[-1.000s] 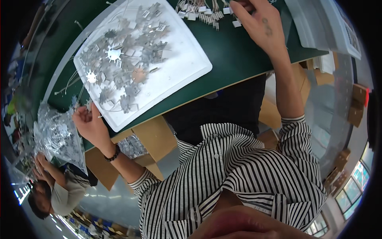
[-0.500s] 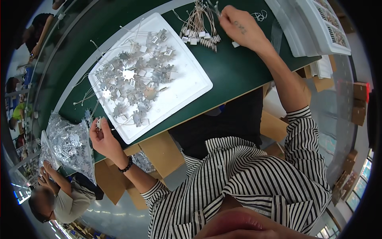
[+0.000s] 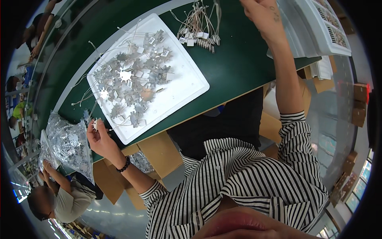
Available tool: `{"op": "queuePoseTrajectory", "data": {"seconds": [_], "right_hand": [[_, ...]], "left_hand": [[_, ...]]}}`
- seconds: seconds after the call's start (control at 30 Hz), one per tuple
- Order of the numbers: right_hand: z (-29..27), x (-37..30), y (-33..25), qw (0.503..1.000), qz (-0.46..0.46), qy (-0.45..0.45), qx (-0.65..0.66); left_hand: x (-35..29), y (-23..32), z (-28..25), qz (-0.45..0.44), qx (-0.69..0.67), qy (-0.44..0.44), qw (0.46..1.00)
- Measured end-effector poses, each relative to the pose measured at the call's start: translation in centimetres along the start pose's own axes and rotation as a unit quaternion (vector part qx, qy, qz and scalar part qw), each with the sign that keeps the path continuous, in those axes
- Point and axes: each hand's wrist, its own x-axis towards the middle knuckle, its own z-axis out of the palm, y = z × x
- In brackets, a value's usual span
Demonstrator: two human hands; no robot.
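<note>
My left hand (image 3: 102,139) is closed at the tray's near left corner, pinching a small silver toothed metal plate (image 3: 95,124) between thumb and fingers. The white foam tray (image 3: 183,79) carries a loose heap of similar toothed plates (image 3: 135,73) with thin wires and white labels. My right hand (image 3: 264,18) is at the top edge, over the green table right of a wire bundle. Its fingers look curled, but the picture's edge cuts them off and hides anything in them. The bundle of pale wires (image 3: 199,20) ends in white tabs, fanned toward me.
A clear bag of silver pieces (image 3: 71,137) lies at the table's left end, near a co-worker (image 3: 69,199). White foam boxes (image 3: 302,36) with packed parts stand at the right. Open cardboard boxes (image 3: 161,153) sit below the table edge.
My right hand has moved right and away from the wire bundle, to the top edge; a strand it held now lies along the bundle. My left hand keeps its plate, nearly still.
</note>
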Motion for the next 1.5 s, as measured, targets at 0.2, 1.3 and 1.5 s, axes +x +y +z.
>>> {"op": "queuePoseTrajectory", "data": {"seconds": [0.2,1.3,1.5], "right_hand": [[0.4,0.1,-1.8,0.998,-0.041,-0.024,-0.043],[13.5,-15.3,-9.4,0.966,-0.223,-0.113,0.065],[14.6,-15.4,-9.6,0.966,-0.173,-0.147,0.121]], "left_hand": [[0.2,-0.5,-0.1,0.001,-0.055,0.036,0.998],[-8.1,11.0,7.6,0.036,-0.348,-0.104,0.931],[-8.0,10.5,8.5,0.131,-0.304,-0.076,0.941]]}}
